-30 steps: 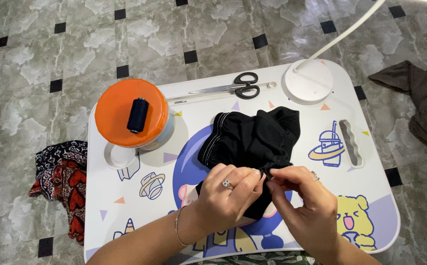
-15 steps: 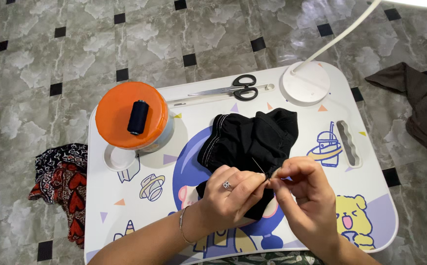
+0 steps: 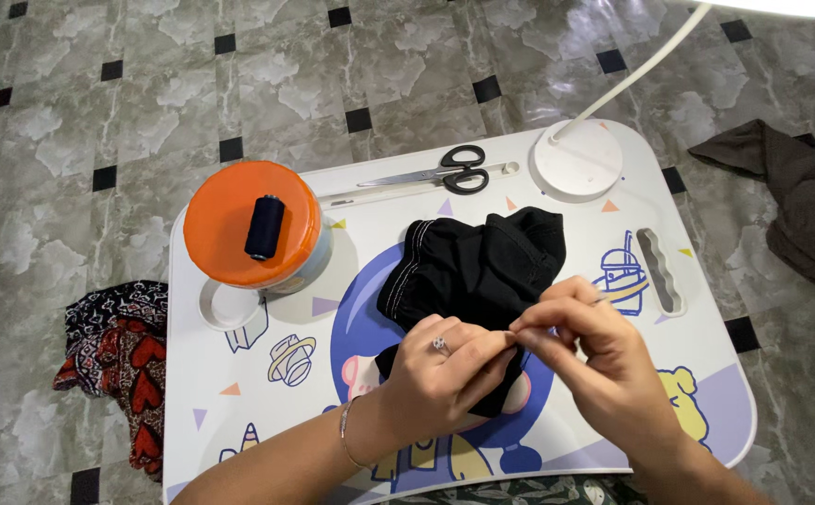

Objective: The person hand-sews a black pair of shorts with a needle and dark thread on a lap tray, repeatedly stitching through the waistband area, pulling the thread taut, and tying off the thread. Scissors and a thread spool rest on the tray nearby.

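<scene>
I see an orange lid on a tub at the tabletop's left, a dark spool lying on it. Scissors lie at the far edge, beside a white lamp base. Patterned cloth and brown cloth lie on the floor.

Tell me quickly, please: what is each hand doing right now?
Left hand: closed, gripping the black garment.
Right hand: fingertips pinched shut at the garment's edge; what they hold cannot be told.

Round orange-lidded tub on tray's left.
</scene>
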